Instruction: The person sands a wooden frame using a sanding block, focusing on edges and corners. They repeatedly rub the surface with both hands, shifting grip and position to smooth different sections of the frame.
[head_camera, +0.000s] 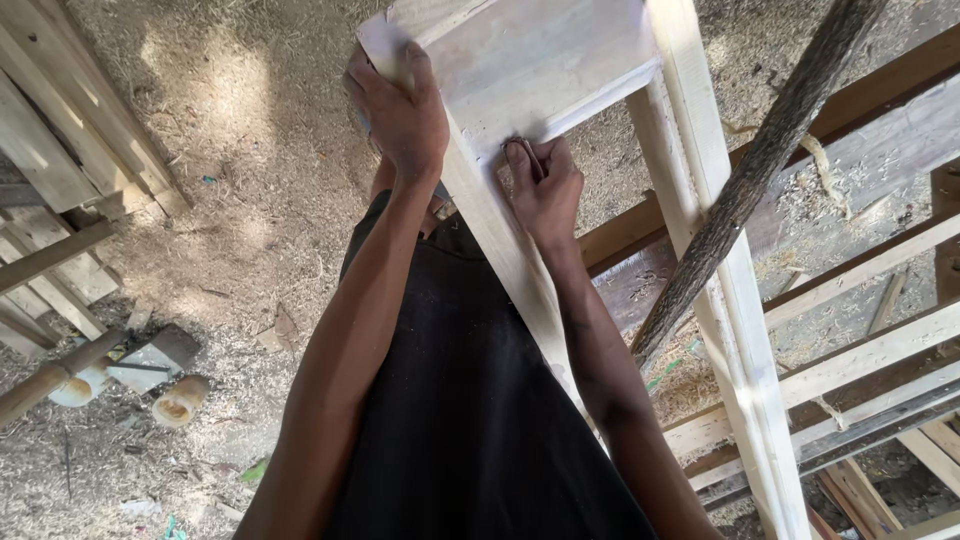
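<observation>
A pale wooden frame (560, 60) with a flat top panel and long legs stands in front of me. My left hand (400, 115) grips the frame's left top corner, fingers wrapped over the edge. My right hand (545, 190) is closed on a small thin dark object (527, 152), pressing it against the panel's lower edge where it meets the left leg (505, 240). What the object is cannot be made out. My black garment (460, 400) fills the lower middle.
Sawdust and shavings cover the ground (250, 150). Stacked planks (60, 170) lie at the left, with short bamboo pieces (180, 400) below them. A rough dark pole (760, 170) leans across the right, over wooden beams and slats (860, 350).
</observation>
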